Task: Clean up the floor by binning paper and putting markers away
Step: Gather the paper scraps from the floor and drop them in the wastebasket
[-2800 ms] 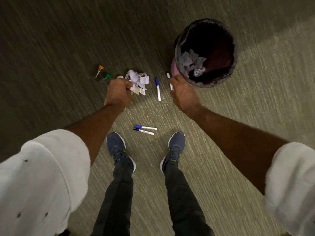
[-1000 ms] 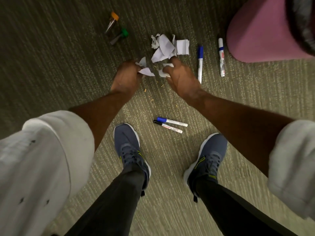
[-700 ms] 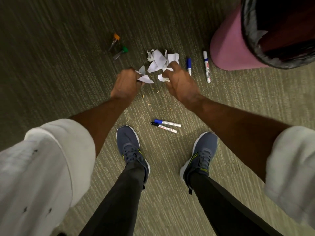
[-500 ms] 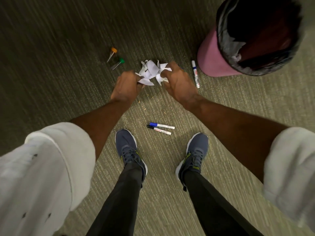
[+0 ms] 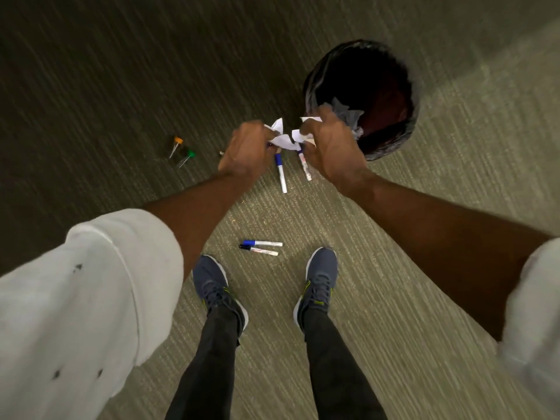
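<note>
Both hands hold crumpled white paper [image 5: 283,137] above the carpet, just left of the bin. My left hand [image 5: 248,151] grips its left part and my right hand [image 5: 328,147] grips its right part. The round bin [image 5: 406,131] has a black liner, with paper scraps [image 5: 348,112] inside. Two markers lie under my hands: a blue-capped marker [image 5: 281,174] and a second marker [image 5: 304,168], partly hidden by my right hand. Another pair of markers, one blue-capped [image 5: 262,243] and one black-capped [image 5: 259,250], lies in front of my shoes.
An orange-capped item [image 5: 176,144] and a green-capped item [image 5: 187,156] lie on the carpet to the left, with a tiny scrap [image 5: 221,153] beside my left hand. My two grey shoes [image 5: 218,291] stand below the marker pair.
Both hands gathered the paper off the floor and lifted it up and right toward the bin. The view rose as I straightened, so the bin's opening shows again.
</note>
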